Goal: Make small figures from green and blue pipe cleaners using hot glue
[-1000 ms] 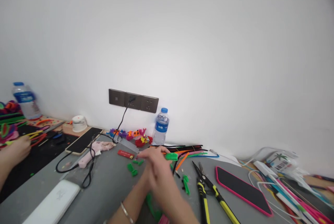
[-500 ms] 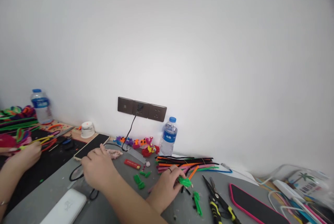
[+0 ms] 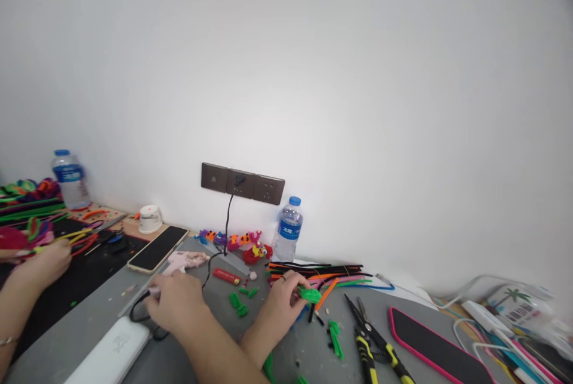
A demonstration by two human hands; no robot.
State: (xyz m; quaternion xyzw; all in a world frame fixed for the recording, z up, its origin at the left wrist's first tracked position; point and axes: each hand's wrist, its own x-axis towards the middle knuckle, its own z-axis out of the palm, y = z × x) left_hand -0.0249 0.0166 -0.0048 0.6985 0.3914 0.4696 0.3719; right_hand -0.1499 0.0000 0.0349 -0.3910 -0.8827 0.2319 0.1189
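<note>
My forearms cross, so my right hand point(image 3: 176, 303) is on the left side of the view, over the left arm. Its fingers are wrapped around the handle of a pale pink hot glue gun point(image 3: 190, 259), whose nozzle points right. A black cord runs from near this hand. Farther right, my left hand point(image 3: 280, 306), with a ring on one finger, pinches a bright green fuzzy pipe-cleaner piece point(image 3: 310, 295). Close by, another green twisted piece point(image 3: 335, 339) lies on the grey mat, beside an orange stem point(image 3: 326, 294).
Pliers point(image 3: 373, 336) and a pink-edged phone point(image 3: 436, 345) lie at right. A white power bank point(image 3: 110, 351), another phone point(image 3: 159, 248) and a red glue-stick-sized item point(image 3: 226, 276) surround the hands. A bottle point(image 3: 287, 229) stands by the wall. A co-worker's hand point(image 3: 49, 264) holds coloured stems at left.
My right hand has shifted slightly right and down, uncovering more of the glue gun. Its cord hangs differently. My left hand has moved slightly up and left with the green piece.
</note>
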